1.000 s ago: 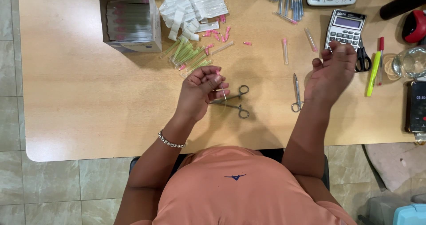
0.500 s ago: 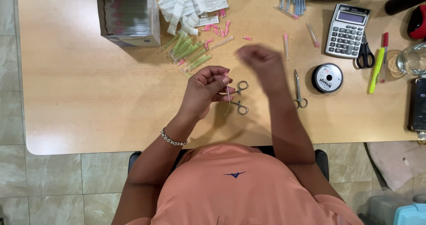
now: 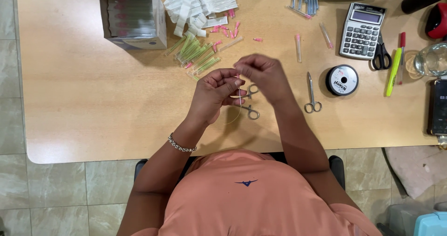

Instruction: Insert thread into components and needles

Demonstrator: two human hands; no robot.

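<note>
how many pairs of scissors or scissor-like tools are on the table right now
3: silver forceps lying partly under the two hands, small silver scissors left of the thread spool, and black-handled scissors beside the calculator. More may be hidden.

On the table (image 3: 93,105), forceps (image 3: 250,109) lie under the hands, scissors (image 3: 312,94) right of them, spool (image 3: 342,80) farther right.

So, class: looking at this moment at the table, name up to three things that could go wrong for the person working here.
1. The thin thread pinched between the left hand and right hand could slip free; it is hard to see.
2. The forceps lying under the hands might snag the hanging loop.
3. Small pink caps scattered near the green-capped needles could get knocked off the table.
</note>
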